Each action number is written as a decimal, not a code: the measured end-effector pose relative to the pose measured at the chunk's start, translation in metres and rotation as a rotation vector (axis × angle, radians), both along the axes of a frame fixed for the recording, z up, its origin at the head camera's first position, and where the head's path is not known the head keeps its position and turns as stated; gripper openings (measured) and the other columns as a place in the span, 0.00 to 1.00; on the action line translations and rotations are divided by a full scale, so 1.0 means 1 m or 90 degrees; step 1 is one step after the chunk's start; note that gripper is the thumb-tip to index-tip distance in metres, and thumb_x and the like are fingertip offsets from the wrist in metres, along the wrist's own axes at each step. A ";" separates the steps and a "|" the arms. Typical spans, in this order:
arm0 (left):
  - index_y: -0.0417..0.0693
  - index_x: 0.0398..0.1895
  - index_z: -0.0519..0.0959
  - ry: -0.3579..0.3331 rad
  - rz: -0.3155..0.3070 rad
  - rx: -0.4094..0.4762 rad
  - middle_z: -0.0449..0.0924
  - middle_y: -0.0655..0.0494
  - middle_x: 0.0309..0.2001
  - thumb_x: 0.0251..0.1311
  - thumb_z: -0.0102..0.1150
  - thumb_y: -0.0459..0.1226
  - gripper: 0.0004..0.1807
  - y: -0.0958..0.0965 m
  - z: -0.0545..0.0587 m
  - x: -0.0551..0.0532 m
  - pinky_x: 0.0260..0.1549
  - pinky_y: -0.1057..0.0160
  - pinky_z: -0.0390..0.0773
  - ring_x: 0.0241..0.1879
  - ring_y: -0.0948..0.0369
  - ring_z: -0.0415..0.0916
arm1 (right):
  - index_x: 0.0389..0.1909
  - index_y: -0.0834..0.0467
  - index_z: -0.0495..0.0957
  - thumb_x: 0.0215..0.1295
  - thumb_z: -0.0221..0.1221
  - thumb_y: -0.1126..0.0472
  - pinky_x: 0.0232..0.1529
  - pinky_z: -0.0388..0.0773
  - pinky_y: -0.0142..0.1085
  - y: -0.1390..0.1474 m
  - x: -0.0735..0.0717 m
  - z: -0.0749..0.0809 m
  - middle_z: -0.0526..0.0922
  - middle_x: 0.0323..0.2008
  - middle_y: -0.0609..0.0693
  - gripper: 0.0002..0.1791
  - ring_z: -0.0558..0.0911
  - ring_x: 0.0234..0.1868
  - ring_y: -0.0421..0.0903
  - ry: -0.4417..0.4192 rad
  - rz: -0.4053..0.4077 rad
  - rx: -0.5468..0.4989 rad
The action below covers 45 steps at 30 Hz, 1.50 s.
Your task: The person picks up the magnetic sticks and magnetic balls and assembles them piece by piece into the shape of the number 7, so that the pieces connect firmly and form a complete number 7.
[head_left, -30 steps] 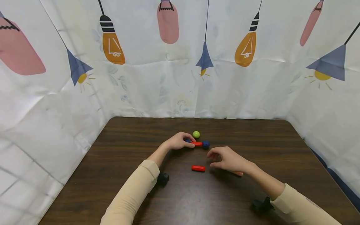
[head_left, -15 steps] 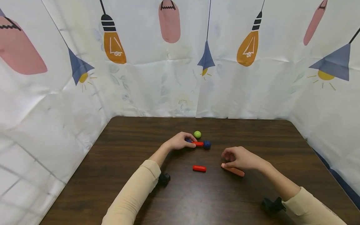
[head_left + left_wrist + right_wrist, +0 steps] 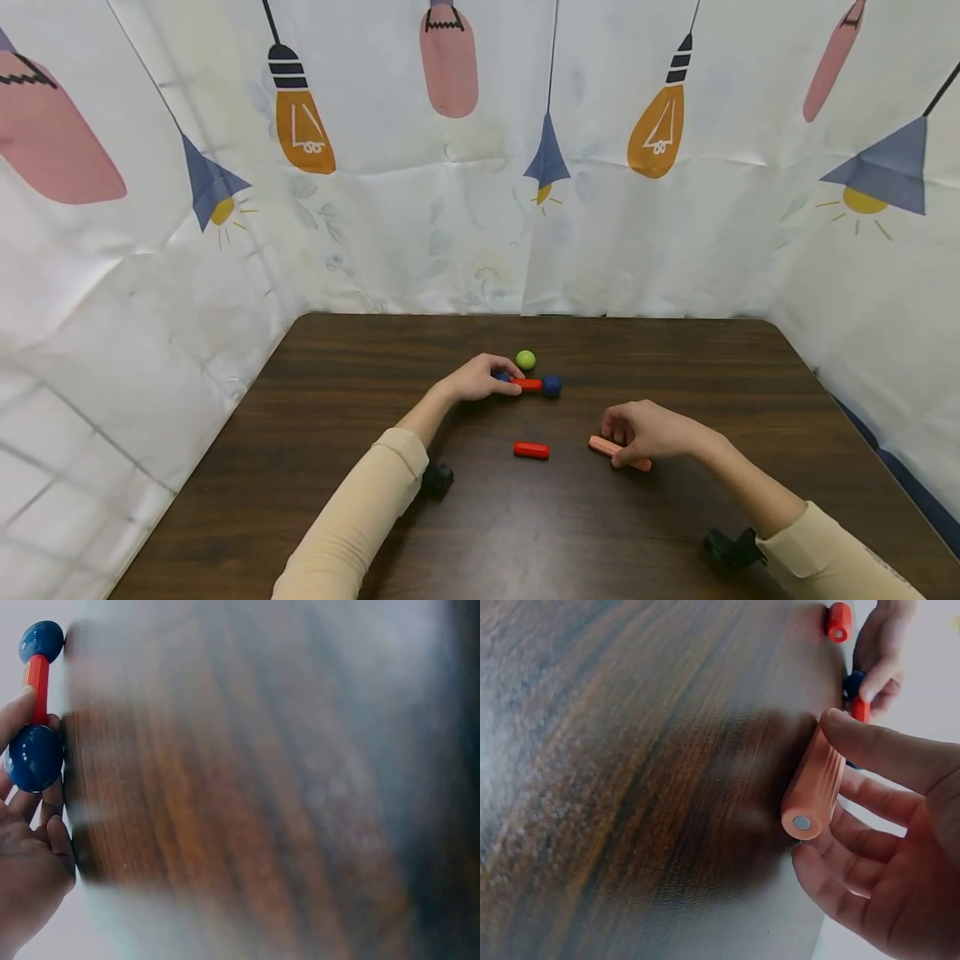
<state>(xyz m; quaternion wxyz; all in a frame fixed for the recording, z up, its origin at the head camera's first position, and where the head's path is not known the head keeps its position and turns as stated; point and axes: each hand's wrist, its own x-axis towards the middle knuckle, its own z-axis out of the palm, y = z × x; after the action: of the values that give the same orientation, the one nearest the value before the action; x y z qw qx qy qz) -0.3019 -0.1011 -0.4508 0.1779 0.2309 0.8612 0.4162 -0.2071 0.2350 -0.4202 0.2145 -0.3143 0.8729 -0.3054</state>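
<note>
My left hand [image 3: 474,378] pinches a red magnetic stick [image 3: 531,384] between thumb and fingers at the far middle of the table. A blue ball [image 3: 551,386] sits on the stick's right end; the left wrist view shows a second blue ball [image 3: 34,759] on its other end. My right hand [image 3: 654,429] grips an orange magnetic stick [image 3: 808,787], thumb on one side and fingers on the other. A round silver magnet shows in that stick's near end. Between the hands, closer to me, lies a shorter red stick [image 3: 531,450].
Just behind the red stick with blue balls sits a green ball [image 3: 525,360]. The dark wooden table [image 3: 480,533] is bounded by white cloth [image 3: 390,242] printed with lamps at the back and sides. A black wrist camera [image 3: 731,550] hangs under the right sleeve.
My right hand has moved right, away from the blue ball, then down onto the orange stick and taken hold of it. My left hand has stayed in place on the red stick.
</note>
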 end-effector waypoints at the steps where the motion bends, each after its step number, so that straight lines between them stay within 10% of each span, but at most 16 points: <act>1: 0.52 0.49 0.87 -0.001 0.001 -0.001 0.81 0.57 0.51 0.64 0.71 0.44 0.12 0.000 0.000 0.000 0.52 0.56 0.71 0.47 0.57 0.72 | 0.41 0.57 0.79 0.59 0.75 0.61 0.33 0.75 0.36 0.000 0.000 0.000 0.78 0.31 0.46 0.15 0.77 0.28 0.41 -0.005 0.001 0.001; 13: 0.53 0.49 0.87 -0.002 -0.011 -0.009 0.81 0.57 0.50 0.65 0.70 0.44 0.12 0.002 0.000 0.001 0.51 0.56 0.71 0.48 0.57 0.72 | 0.38 0.57 0.80 0.59 0.72 0.67 0.25 0.75 0.35 -0.001 0.002 -0.001 0.78 0.25 0.44 0.11 0.74 0.15 0.39 -0.023 0.013 0.001; 45: 0.53 0.50 0.86 0.010 -0.010 -0.025 0.81 0.57 0.49 0.65 0.71 0.44 0.13 0.001 0.001 -0.001 0.51 0.56 0.71 0.47 0.57 0.72 | 0.45 0.58 0.81 0.66 0.68 0.61 0.32 0.76 0.35 -0.018 -0.013 -0.006 0.80 0.30 0.44 0.10 0.78 0.30 0.42 -0.005 -0.047 -0.032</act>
<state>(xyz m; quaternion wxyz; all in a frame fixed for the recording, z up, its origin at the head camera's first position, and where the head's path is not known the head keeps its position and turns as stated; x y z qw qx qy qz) -0.3028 -0.0998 -0.4498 0.1794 0.2374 0.8688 0.3957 -0.2196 0.2171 -0.4257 0.1984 -0.2859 0.8751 -0.3364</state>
